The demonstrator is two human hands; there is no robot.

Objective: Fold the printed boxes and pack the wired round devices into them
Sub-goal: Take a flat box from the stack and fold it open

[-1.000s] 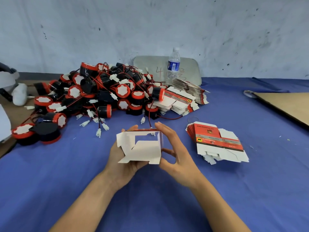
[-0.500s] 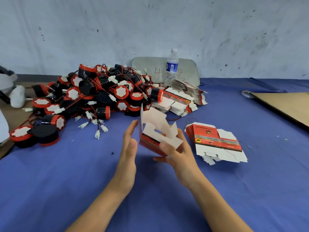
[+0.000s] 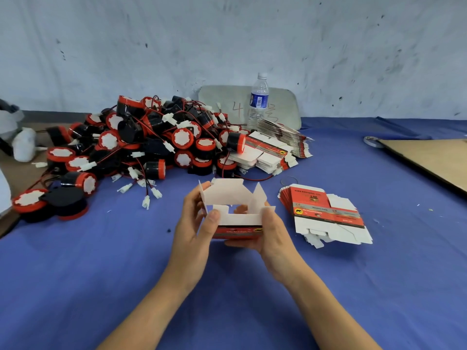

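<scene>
A half-formed printed box [image 3: 236, 198], white inside with a red printed side facing me, is held above the blue cloth with its flaps standing up. My left hand [image 3: 194, 223] grips its left side, thumb pressing on the front flap. My right hand [image 3: 271, 231] grips its right side and underside. A big pile of red-and-black round devices [image 3: 141, 147] with red wires and white plugs lies behind to the left. A stack of flat printed boxes [image 3: 326, 213] lies to the right.
More flat boxes [image 3: 273, 150] are stacked behind, near a water bottle [image 3: 258, 99] and a grey board [image 3: 285, 107] against the wall. A brown cardboard sheet [image 3: 434, 157] lies at the far right, and white bags [image 3: 20, 140] at the far left.
The box has been turned so its open flaps point up and its red side faces me. My left hand, open beside it half a second ago, now grips its left side.
</scene>
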